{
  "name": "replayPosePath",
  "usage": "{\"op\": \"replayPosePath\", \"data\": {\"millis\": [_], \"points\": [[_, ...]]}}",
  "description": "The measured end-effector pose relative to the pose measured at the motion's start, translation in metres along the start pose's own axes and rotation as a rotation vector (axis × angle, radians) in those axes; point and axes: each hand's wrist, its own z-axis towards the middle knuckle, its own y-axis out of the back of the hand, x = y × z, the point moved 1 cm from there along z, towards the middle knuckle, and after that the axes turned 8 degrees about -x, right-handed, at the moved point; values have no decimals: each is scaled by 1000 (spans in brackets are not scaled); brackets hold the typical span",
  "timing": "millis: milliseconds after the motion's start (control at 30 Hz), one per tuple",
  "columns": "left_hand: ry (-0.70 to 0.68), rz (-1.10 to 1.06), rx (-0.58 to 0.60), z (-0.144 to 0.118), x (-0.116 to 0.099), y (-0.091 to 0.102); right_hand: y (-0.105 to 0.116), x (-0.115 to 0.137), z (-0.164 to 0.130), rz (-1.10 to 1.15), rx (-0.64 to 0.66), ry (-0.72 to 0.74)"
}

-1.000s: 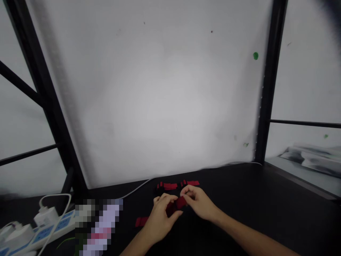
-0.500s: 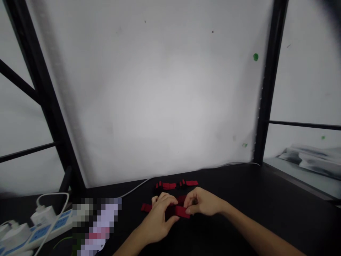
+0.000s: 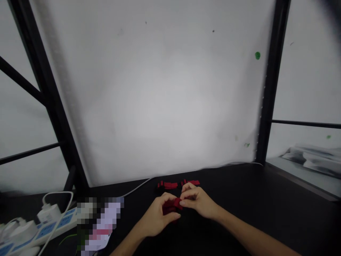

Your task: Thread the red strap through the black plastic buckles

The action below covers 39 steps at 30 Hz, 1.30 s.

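Observation:
My left hand [image 3: 157,215] and my right hand [image 3: 198,201] meet over the black tabletop [image 3: 266,213], fingertips pinched together on a small red strap piece [image 3: 172,205] bunched between them. Most of that piece is hidden by my fingers. Just beyond the hands, near the white back panel, lies a row of red and black strap pieces [image 3: 176,184] flat on the table.
A white power strip [image 3: 39,229] with plugged-in chargers sits at the left front. A thin white cable [image 3: 138,186] runs along the foot of the back panel. Black frame posts [image 3: 269,89] stand left and right. A blurred patch [image 3: 98,224] lies left of my hands.
The red piece was stretched out flat between my hands half a second ago. Now it is gathered into a small bunch and my hands have drawn closer together.

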Motion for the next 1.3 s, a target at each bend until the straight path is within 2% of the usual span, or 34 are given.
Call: {"op": "replayPosePath", "data": {"millis": [200,433,533,600,733,800,867,967,1033,1167,1300], "points": [[-35,132,-16,-1,-4,1,-8,2,-2,-20,49,20],[-12,-2,44,0,0,5,2,8,-4,-171,83,164],[-27,-26,10,0,4,3,3,17,-7,-273,46,246],[-50,18,-63,0,6,-1,0,23,-9,-333,-39,256],[-148,265,-210,-1,4,-9,-11,24,-10,-338,-252,103],[-194,376,-250,-2,2,-11,-15,20,-9,-284,-299,23],[-221,435,-266,-3,2,-12,-16,12,-6,-167,-266,-47],[-271,514,-250,-4,1,-9,-13,1,-3,-12,-92,-135],[-305,564,-229,-5,1,-7,-9,-3,-2,4,-28,-167],[-332,611,-203,-4,0,2,2,-3,3,19,-18,-205],[-295,606,-197,-1,2,8,18,1,8,-41,-38,-240]]}}
